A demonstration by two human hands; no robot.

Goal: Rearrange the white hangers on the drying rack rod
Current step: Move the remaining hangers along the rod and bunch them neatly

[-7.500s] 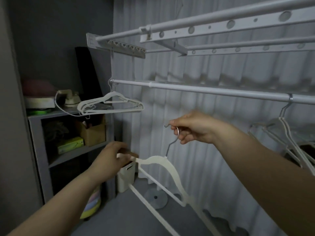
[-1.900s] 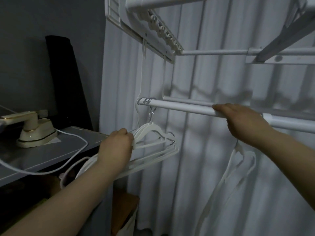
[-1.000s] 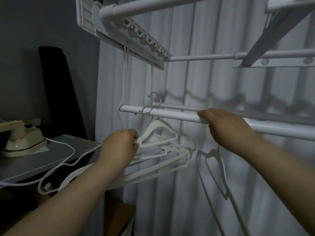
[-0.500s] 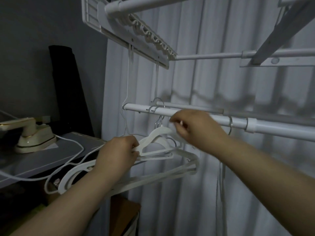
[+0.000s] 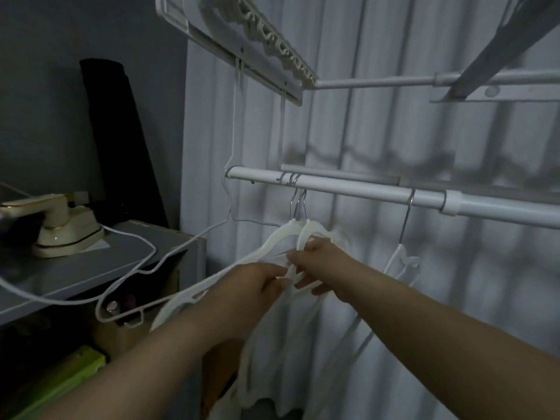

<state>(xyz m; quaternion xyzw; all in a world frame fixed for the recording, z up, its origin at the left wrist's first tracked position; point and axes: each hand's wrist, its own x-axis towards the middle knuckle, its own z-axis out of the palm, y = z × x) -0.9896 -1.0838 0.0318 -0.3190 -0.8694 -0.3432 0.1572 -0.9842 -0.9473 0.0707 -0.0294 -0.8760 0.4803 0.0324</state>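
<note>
A white rod (image 5: 363, 192) of the drying rack runs from the middle to the right edge. Several white hangers (image 5: 281, 237) hang bunched near its left end by metal hooks. One more white hanger (image 5: 400, 259) hangs alone further right. My left hand (image 5: 251, 283) grips the shoulders of the bunched hangers from the left. My right hand (image 5: 321, 268) pinches the same bunch just below the hooks. Both hands meet under the rod, and the lower parts of the hangers are hidden behind my arms.
A grey shelf unit (image 5: 91, 274) stands at the left with a cream iron (image 5: 57, 228) and its white cord (image 5: 133, 268) trailing off the edge. The upper rack frame (image 5: 248, 47) hangs overhead. White curtains (image 5: 424, 131) fill the background.
My right hand has dropped from the hooks at the rod to the hanger shoulders, joining my left hand. The single hanger stays hooked on the rod at the right.
</note>
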